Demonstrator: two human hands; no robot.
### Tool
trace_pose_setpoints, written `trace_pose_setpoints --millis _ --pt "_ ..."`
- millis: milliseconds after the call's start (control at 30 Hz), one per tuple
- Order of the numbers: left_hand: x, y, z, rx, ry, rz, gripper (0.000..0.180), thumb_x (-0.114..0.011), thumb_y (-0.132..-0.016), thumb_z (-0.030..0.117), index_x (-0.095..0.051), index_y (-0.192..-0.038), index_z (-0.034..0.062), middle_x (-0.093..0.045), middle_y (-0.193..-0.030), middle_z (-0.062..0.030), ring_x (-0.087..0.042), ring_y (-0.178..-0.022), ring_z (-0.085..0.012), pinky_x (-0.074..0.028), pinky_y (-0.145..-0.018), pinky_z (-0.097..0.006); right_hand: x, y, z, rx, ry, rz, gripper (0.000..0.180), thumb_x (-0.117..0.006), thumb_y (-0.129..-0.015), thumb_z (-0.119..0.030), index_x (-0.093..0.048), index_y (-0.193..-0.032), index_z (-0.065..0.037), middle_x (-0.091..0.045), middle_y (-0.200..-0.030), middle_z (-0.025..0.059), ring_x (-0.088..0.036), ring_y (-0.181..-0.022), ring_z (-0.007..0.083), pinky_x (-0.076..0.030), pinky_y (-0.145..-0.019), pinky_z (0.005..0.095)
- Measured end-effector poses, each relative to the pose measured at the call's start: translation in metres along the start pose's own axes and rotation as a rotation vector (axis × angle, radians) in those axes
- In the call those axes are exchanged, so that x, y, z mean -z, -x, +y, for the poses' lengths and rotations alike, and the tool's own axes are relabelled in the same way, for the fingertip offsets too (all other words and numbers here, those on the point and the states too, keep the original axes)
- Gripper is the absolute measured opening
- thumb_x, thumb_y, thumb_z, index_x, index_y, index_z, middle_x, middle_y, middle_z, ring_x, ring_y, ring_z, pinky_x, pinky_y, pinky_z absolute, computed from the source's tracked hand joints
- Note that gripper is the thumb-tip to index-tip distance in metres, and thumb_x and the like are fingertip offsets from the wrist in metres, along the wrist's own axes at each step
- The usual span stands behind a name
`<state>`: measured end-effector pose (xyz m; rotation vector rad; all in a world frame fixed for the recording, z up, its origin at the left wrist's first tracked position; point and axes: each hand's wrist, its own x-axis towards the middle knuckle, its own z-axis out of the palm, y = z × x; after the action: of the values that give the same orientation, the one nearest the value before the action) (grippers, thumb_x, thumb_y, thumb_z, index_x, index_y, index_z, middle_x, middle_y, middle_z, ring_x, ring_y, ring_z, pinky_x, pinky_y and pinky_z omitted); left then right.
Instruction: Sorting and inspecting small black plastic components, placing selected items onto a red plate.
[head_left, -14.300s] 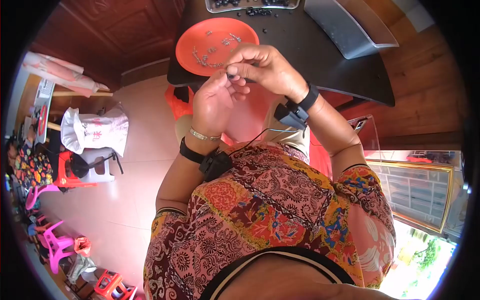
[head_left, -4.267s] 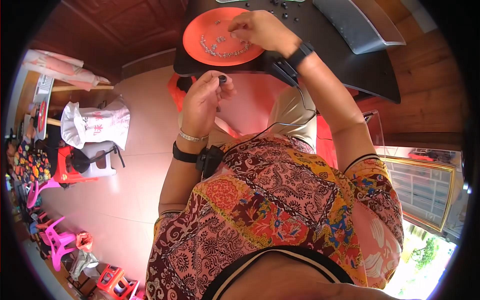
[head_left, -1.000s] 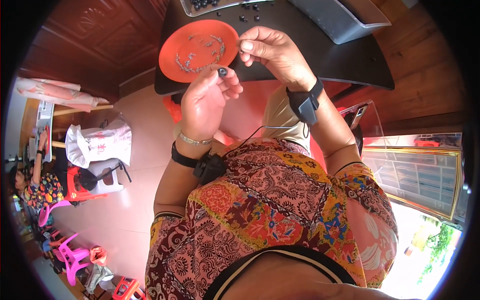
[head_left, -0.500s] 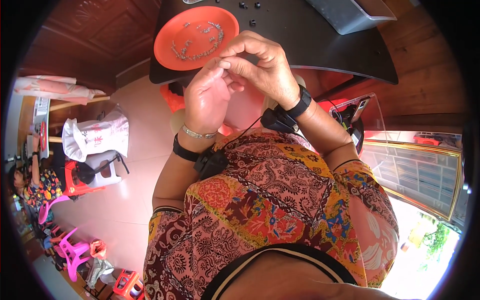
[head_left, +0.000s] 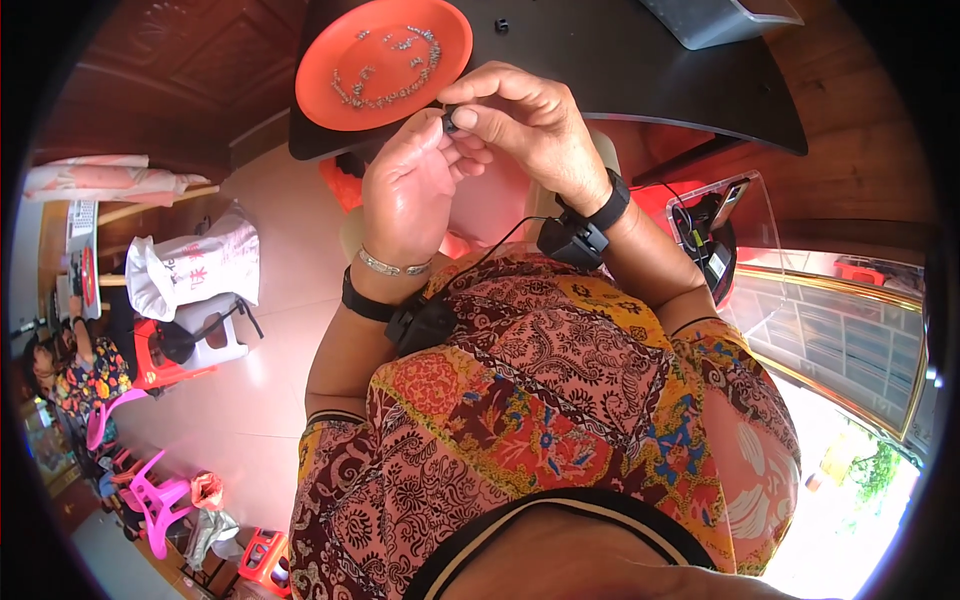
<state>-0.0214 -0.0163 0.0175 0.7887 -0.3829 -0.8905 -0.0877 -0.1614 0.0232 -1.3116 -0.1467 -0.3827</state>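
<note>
Pinching a black piece [head_left: 450, 121], upper centre of the frame, in closed fingers of the left hand [head_left: 412, 185]; touching it with bent fingers of the right hand [head_left: 535, 130], can't tell whether gripping.

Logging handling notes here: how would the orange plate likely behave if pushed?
The orange plate would probably stay flat, being broad and low. It looks like thin plastic, so it may slide readily. The small silvery bits look loose, so they would likely shift.
</note>
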Motion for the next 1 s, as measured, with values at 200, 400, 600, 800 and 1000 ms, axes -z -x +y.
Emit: trace_pose_setpoints --millis 200,400,600,800,1000 --pt "0.000 0.000 -0.003 0.011 0.007 0.032 0.027 -0.043 -0.095 0.026 -0.056 -0.104 0.0039 -0.060 -0.093 -0.0062 -0.057 -0.088 -0.0176 -0.043 -0.080 -0.031 0.003 -0.003 0.001 0.163 0.237 -0.015 0.016 -0.065 -0.086 -0.002 -0.067 -0.101 -0.001 -0.063 -0.095 0.0046 -0.062 -0.082 0.0108 -0.053 -0.070 0.0229" --pt "-0.004 -0.001 -0.004 0.008 0.098 0.067 0.025 -0.045 -0.094 0.024 -0.056 -0.105 0.0039 -0.058 -0.101 -0.0043 -0.055 -0.093 -0.0168 -0.043 -0.082 -0.033 -0.003 0.002 0.002 0.267 0.399 0.048 0.024 -0.072 -0.077 0.002 -0.068 -0.101 -0.002 -0.063 -0.094 0.0055 -0.062 -0.084 0.0107 -0.054 -0.071 0.0246" --pt "-0.001 0.001 -0.003 0.010 0.084 0.032 0.024 -0.045 -0.094 0.023 -0.056 -0.106 0.0044 -0.056 -0.102 -0.0037 -0.053 -0.096 -0.0161 -0.043 -0.085 -0.035 -0.006 0.006 0.008 0.421 0.699 0.120 0.034 -0.074 -0.071 0.005 -0.069 -0.103 -0.003 -0.063 -0.093 0.0059 -0.061 -0.079 0.0120 -0.054 -0.070 0.0254" --pt "0.002 0.001 -0.006 0.001 0.081 -0.002 0.025 -0.044 -0.095 0.023 -0.055 -0.106 0.0042 -0.056 -0.102 -0.0039 -0.052 -0.097 -0.0160 -0.043 -0.086 -0.035 -0.007 0.007 0.008 0.490 0.792 0.157 0.033 -0.076 -0.069 0.002 -0.069 -0.101 -0.004 -0.065 -0.093 0.0068 -0.063 -0.081 0.0154 -0.054 -0.071 0.0276" --pt "-0.003 0.004 -0.003 -0.023 -0.015 0.027 0.024 -0.044 -0.095 0.021 -0.054 -0.106 0.0022 -0.056 -0.103 -0.0049 -0.053 -0.098 -0.0157 -0.042 -0.086 -0.034 -0.006 0.007 0.005 0.595 0.948 0.188 0.032 -0.079 -0.068 -0.006 -0.069 -0.098 -0.006 -0.066 -0.089 0.0075 -0.064 -0.082 0.0223 -0.053 -0.071 0.0312"
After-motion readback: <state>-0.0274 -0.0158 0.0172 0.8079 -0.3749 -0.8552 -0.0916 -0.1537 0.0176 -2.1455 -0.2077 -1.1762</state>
